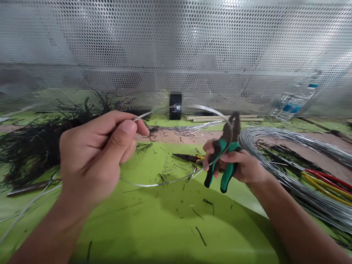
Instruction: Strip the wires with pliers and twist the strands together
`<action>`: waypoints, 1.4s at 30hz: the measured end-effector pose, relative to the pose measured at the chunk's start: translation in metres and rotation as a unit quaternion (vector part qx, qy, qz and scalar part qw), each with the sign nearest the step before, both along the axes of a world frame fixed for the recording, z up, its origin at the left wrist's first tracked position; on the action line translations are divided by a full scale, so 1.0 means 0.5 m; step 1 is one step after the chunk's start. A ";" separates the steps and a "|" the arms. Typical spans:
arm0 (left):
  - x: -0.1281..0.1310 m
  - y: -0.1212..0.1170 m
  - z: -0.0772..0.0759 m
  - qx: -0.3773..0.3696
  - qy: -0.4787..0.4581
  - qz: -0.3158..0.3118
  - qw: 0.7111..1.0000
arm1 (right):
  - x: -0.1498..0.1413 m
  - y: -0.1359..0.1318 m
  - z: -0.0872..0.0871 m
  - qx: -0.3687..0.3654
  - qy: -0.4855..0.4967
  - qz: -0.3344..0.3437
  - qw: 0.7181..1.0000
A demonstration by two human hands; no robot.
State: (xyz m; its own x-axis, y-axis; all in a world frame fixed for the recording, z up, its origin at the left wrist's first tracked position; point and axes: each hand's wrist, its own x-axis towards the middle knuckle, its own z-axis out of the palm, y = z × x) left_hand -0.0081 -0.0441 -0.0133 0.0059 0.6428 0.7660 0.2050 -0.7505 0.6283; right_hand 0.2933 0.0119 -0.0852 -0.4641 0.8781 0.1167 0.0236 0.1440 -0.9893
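Observation:
Between the thumb and index finger of my left hand [101, 150] is pinched a thin silvery wire [205, 108]. The wire arches across to the right and bends down in a loop beside the pliers. My right hand [240, 163] is wrapped round green-and-black-handled pliers [231, 128], their dark jaws pointing up. Whether the jaws touch the wire I cannot tell. Behind my right fingers, needle-nose pliers [185, 157] with yellow handles lie on the green mat [165, 216].
Dark wiry bundles [35, 146] fill the left side. To the right lie a big coil of wire [258, 137] and a red-and-yellow-handled tool [324, 179]. A phone [175, 110] and a plastic bottle [295, 102] stand by the perforated metal panel [154, 44]. Dark clippings litter the mat.

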 end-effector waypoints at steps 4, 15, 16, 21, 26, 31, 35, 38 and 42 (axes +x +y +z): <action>-0.009 0.013 0.007 -0.044 -0.056 -0.141 0.987 | 0.001 -0.001 0.010 -0.010 0.112 -0.063 0.992; 0.045 -0.038 -0.022 -0.256 -0.028 -0.201 0.945 | -0.069 -0.061 -0.005 0.041 0.027 -0.127 0.991; 0.050 -0.043 -0.027 -0.259 -0.024 -0.195 0.946 | -0.081 -0.073 -0.004 0.066 -0.015 -0.137 0.988; 0.069 -0.055 -0.044 -0.253 0.031 -0.115 0.960 | -0.123 -0.109 -0.009 0.186 -0.107 -0.184 0.959; 0.077 -0.054 -0.051 -0.294 -0.007 -0.183 0.938 | -0.133 -0.118 -0.018 0.264 -0.150 -0.215 0.928; 0.084 -0.066 -0.058 -0.293 0.006 -0.165 0.942 | -0.138 -0.128 -0.016 0.315 -0.160 -0.222 0.909; 0.081 -0.072 -0.061 -0.279 -0.027 -0.151 0.948 | -0.139 -0.129 -0.020 0.346 -0.192 -0.230 0.889; 0.078 -0.066 -0.062 -0.285 -0.049 -0.180 0.940 | -0.139 -0.127 -0.026 0.341 -0.218 -0.216 0.888; 0.079 -0.065 -0.073 -0.252 -0.024 -0.143 0.957 | -0.141 -0.131 -0.033 0.321 -0.236 -0.219 0.891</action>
State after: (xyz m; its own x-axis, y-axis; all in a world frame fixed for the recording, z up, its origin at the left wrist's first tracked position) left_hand 0.0316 -0.0768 -0.0499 0.2100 0.9078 0.3630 -0.0023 -0.3708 0.9287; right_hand 0.2226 -0.0535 -0.1019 -0.2238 0.8092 0.5432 0.6077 0.5516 -0.5713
